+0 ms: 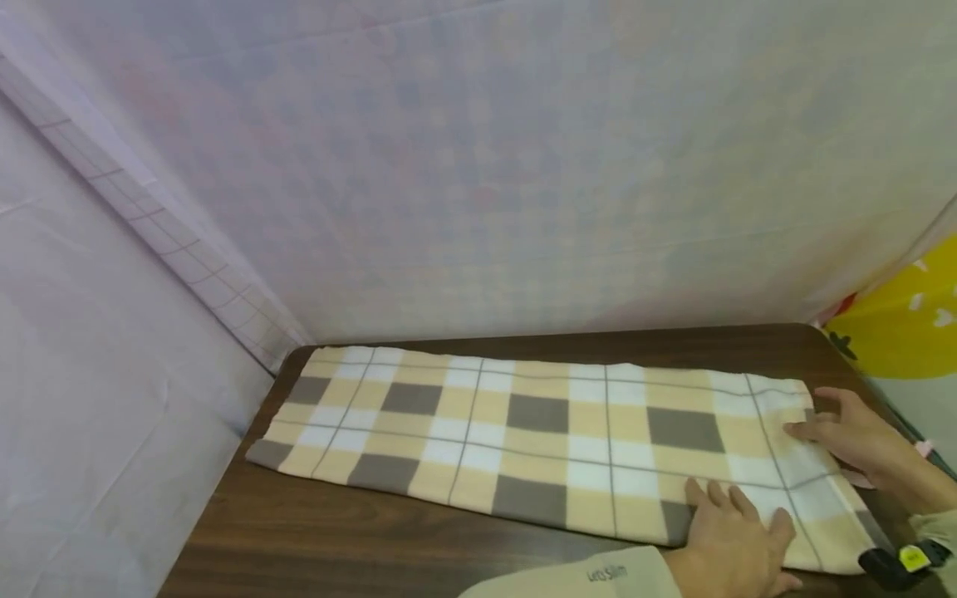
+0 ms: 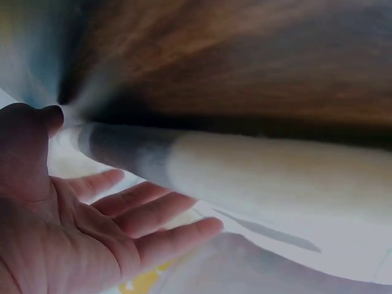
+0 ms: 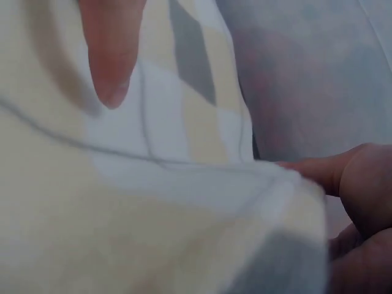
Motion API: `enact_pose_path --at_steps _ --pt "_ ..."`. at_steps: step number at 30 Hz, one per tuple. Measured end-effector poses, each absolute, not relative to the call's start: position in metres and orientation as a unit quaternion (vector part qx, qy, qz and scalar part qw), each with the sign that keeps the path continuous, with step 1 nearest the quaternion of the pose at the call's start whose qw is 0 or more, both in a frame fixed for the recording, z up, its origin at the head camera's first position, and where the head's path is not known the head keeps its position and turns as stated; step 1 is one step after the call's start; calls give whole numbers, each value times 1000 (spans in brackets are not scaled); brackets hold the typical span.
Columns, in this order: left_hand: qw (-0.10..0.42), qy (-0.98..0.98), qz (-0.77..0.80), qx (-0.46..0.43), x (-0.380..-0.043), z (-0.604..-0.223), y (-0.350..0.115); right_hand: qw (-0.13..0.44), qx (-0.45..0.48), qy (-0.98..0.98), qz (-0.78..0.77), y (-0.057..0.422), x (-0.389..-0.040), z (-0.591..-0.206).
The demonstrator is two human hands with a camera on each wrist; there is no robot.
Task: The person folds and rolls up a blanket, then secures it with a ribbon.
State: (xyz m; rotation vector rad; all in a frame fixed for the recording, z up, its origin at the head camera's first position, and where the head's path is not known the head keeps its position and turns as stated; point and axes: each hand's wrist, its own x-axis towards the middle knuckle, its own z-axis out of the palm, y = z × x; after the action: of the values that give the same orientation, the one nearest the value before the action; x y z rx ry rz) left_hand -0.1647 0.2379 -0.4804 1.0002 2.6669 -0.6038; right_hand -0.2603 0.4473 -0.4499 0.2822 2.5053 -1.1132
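A checked blanket (image 1: 549,448) in cream, white and grey lies folded in a long strip on the table. My left hand (image 1: 736,540) is at its near edge towards the right, fingers spread over the top face; in the left wrist view these fingers (image 2: 159,214) are nearly straight and apart. At the strip's right end is my right hand (image 1: 860,432). Its thumb (image 3: 116,61) reaches over the cloth, while bent fingers (image 3: 361,184) go behind the slightly raised end edge, their tips hidden by the cloth.
The brown wooden table (image 1: 321,531) has its rounded back edge close to a pale hanging sheet (image 1: 486,208). Another white sheet (image 1: 90,399) hangs at the left. Bright yellow fabric (image 1: 897,324) is beyond the right corner. A black device (image 1: 893,566) sits on the right wrist.
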Motion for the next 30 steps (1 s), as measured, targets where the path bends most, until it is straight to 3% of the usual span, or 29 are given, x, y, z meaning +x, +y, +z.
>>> enact_pose_path --at_steps 7,12,15,19,22,30 --pt "53 927 -225 296 -165 -485 240 155 33 891 -425 428 -260 -438" --pt "60 951 -147 266 -173 -480 237 153 6 858 -491 408 -256 -429" --pt "36 956 -87 277 -176 -477 231 144 -4 850 -507 400 -254 -425" --pt "-69 934 -40 350 -177 -474 213 109 -4 863 -494 398 -254 -421" --pt "-110 907 0 405 -180 -467 199 88 -10 871 -483 404 -256 -421" --pt "-146 869 158 445 -189 -457 177 194 -51 833 -515 423 -267 -419"
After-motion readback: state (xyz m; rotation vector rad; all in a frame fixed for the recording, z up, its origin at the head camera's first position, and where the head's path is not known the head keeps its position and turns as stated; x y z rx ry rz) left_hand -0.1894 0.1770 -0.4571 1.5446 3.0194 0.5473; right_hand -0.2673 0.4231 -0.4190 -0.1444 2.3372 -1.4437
